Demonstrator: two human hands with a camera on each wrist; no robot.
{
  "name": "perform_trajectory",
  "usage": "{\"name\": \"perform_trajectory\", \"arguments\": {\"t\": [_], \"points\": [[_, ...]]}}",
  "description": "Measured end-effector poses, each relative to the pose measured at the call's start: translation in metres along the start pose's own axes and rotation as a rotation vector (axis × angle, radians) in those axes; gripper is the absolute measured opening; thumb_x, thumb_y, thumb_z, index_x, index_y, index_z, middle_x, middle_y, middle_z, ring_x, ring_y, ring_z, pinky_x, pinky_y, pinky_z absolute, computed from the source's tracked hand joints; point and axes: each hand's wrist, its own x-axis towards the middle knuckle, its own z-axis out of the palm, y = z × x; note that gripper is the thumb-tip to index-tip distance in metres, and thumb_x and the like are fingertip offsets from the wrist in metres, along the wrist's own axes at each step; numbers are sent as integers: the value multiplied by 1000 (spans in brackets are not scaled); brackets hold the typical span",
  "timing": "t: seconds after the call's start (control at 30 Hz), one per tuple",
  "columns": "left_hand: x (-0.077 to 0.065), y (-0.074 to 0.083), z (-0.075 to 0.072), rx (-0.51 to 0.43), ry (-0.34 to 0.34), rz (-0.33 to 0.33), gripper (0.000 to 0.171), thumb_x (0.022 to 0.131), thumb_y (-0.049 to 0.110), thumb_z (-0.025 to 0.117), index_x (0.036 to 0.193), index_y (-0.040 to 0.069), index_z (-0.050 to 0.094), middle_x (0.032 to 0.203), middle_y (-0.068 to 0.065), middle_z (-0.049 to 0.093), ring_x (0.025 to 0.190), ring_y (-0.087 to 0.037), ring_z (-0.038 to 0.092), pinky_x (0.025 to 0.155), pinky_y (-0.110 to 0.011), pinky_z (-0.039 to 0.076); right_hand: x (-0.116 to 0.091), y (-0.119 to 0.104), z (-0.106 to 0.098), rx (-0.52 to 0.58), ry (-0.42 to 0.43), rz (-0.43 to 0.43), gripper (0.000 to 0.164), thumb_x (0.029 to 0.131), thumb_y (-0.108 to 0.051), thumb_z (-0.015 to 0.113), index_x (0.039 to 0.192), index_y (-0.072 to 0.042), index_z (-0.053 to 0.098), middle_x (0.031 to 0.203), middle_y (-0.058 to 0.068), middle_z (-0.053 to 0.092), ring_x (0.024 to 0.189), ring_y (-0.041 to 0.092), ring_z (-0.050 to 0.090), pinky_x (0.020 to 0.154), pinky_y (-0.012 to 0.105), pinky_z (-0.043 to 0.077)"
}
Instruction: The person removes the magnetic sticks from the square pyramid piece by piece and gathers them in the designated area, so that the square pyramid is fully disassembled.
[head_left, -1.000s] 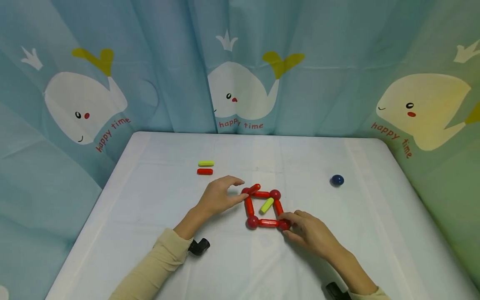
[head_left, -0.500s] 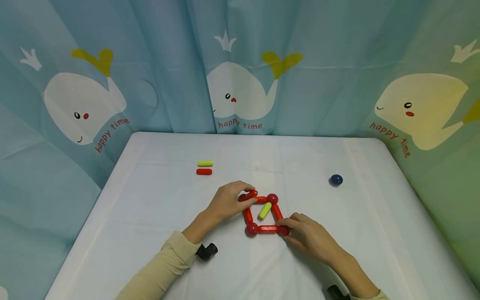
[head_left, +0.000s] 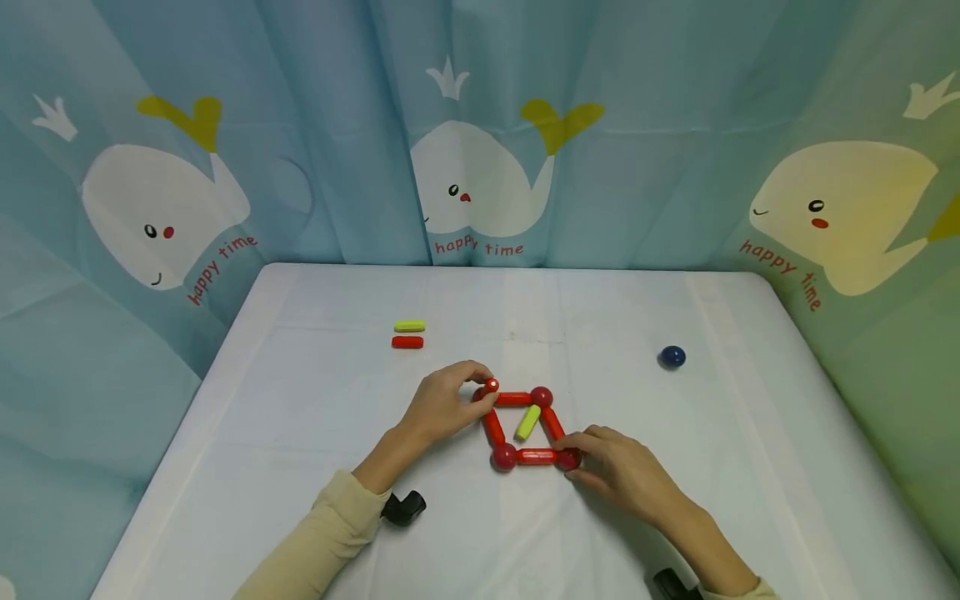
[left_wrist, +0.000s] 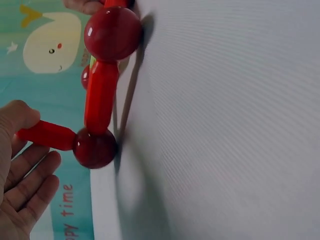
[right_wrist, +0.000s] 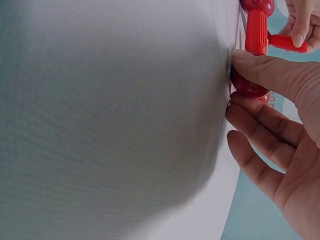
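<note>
Several red rods and red balls form a closed, skewed frame (head_left: 537, 457) on the table. My left hand (head_left: 442, 406) pinches a red rod (left_wrist: 48, 135) between thumb and fingers. This rod rises from the far left ball (left_wrist: 95, 148), its end facing up in the head view. My right hand (head_left: 628, 473) pinches the near right ball (right_wrist: 247, 82) between thumb and fingertips. Inside the frame's outline, a yellow-green rod (head_left: 528, 423) slants, with its far end at the far right ball (head_left: 542, 397). The near left ball (head_left: 504, 457) is untouched.
A loose yellow-green rod (head_left: 409, 326) and a loose red rod (head_left: 407, 342) lie side by side at the back left. To the right sits a dark blue ball (head_left: 672, 357). A curtain with whale prints (head_left: 480, 183) hangs behind the white table (head_left: 337, 375).
The frame has slid slightly nearer, and its far left corner has shifted left. The red rod in my left hand has swung from leaning right to nearly upright. My right hand stays at its ball.
</note>
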Motion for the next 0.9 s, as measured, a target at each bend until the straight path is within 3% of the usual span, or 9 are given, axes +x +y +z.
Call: {"name": "perform_trajectory", "arguments": {"t": [0.33,0.67,0.9], "points": [[-18,-15,-13,-48,51,-33,21,83,3,79,100,5,69,92,-5,74,88,-27,71,83,-47,58,0,-2,-4,22,23,-14,39,80,-12,88,114,-23,74,96,-12,69,83,7,63,72,30,57],[-31,-27,-22,-1,-25,-149,16,82,4,77,97,8,73,87,1,71,84,-22,66,83,-44,57,1,-1,-2,2,-12,14,37,79,-15,89,113,-21,75,95,-12,68,81,5,60,72,28,57],[-33,-34,-22,20,-35,-139,15,83,4,78,98,7,74,86,2,73,80,-17,65,78,-37,56,2,-2,-3,-11,-28,44,37,81,-19,88,115,-22,74,96,-12,69,83,5,60,74,28,57]]}}
